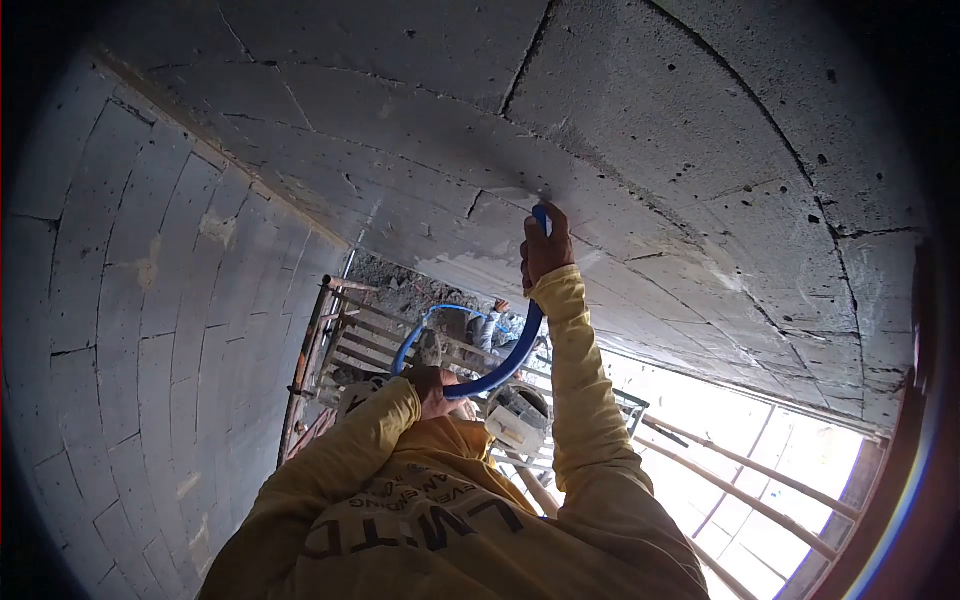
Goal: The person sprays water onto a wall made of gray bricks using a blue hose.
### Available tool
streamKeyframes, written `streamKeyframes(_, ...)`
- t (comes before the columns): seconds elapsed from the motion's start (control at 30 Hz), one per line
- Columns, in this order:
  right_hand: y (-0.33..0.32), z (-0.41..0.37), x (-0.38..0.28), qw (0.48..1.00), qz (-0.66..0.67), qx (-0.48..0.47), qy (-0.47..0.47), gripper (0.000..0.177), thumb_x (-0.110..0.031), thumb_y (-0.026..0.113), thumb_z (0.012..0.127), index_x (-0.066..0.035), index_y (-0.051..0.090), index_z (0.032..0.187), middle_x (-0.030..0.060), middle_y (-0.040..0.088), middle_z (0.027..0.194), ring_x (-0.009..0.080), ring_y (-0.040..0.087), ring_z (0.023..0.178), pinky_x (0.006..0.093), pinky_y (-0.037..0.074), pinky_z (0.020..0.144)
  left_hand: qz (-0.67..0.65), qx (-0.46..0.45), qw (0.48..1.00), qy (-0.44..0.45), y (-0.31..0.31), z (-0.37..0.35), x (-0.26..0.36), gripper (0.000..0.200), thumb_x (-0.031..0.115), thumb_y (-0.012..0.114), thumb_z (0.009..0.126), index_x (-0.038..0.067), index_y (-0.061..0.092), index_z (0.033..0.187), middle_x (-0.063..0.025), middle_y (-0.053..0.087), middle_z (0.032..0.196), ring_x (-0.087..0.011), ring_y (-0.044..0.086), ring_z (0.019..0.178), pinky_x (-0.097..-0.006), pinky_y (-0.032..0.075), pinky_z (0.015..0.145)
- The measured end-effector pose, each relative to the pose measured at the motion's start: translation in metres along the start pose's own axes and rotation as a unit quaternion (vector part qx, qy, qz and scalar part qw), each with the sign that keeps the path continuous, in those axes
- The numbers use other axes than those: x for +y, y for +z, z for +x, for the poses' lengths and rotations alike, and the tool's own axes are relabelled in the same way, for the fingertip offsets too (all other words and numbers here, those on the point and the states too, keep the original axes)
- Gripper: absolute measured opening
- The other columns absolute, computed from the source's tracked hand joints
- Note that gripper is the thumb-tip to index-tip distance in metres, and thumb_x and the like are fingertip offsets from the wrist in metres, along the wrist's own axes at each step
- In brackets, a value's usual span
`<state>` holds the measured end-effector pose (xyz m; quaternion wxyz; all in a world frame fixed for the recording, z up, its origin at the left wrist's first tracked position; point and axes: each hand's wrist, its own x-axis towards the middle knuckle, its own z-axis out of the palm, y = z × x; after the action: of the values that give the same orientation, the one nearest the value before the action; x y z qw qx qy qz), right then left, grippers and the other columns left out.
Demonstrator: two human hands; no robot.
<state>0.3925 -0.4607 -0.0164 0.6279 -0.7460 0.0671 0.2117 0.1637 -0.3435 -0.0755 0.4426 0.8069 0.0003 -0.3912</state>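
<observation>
Close to the wall (680,130), the right hand (548,248) is holding a blue hose (502,376) in a snug grip near its tip, seemingly for aiming it wallward. Farther from the wall, the left hand (435,392) is gripping the hose lower down, probably supporting its curve.

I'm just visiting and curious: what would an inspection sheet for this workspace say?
Surface: grey block wall, pitted, with dark joint lines.
Job's things: blue hose, curving between the hands; its uppermost visible part is close to the wall, contact unclear.
Clutter: round container below, contents unclear.
Grippers: bare hands; right hand holds the hose high up, left hand holds it lower.
Cables: nothing seen.
Surroundings: slatted planks below, wooden poles across a bright opening, another person beyond the planks.
</observation>
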Motion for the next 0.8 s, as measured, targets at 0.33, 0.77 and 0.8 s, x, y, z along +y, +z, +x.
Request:
streamKeyframes(0.33,0.004,-0.001,0.000,1.000,0.018,0.005,-0.004,0.041,-0.025,0.052,0.089,-0.013,0.037,0.125,0.0003,0.043,0.054,0.0107,0.039,0.039,0.0279,0.032,0.034,0.021,-0.008,1.000,-0.009,0.000,0.001,-0.005,0.040,0.042,0.061,0.079,0.009,0.064,0.101,-0.0146,0.065,0.100,-0.0285,0.062,0.095,-0.0340,0.049,0.082)
streamKeyframes(0.77,0.000,0.003,0.012,0.999,0.013,0.006,0.045,0.035,-0.025,0.052,0.090,-0.017,0.041,0.122,0.0006,0.043,0.053,0.0100,0.037,0.037,0.0278,0.029,0.032,0.021,-0.010,1.000,-0.005,0.015,0.008,-0.024,0.037,0.042,0.062,0.080,0.008,0.064,0.094,-0.0150,0.065,0.095,-0.0290,0.063,0.090,-0.0345,0.049,0.079)
streamKeyframes(0.8,0.001,0.003,0.013,0.999,0.011,0.008,0.045,0.035,-0.025,0.052,0.090,-0.017,0.041,0.122,0.0006,0.043,0.053,0.0101,0.037,0.036,0.0280,0.030,0.032,0.030,-0.008,0.999,-0.008,0.011,0.005,-0.018,0.037,0.042,0.062,0.080,0.008,0.064,0.093,-0.0150,0.065,0.094,-0.0292,0.063,0.090,-0.0348,0.049,0.079)
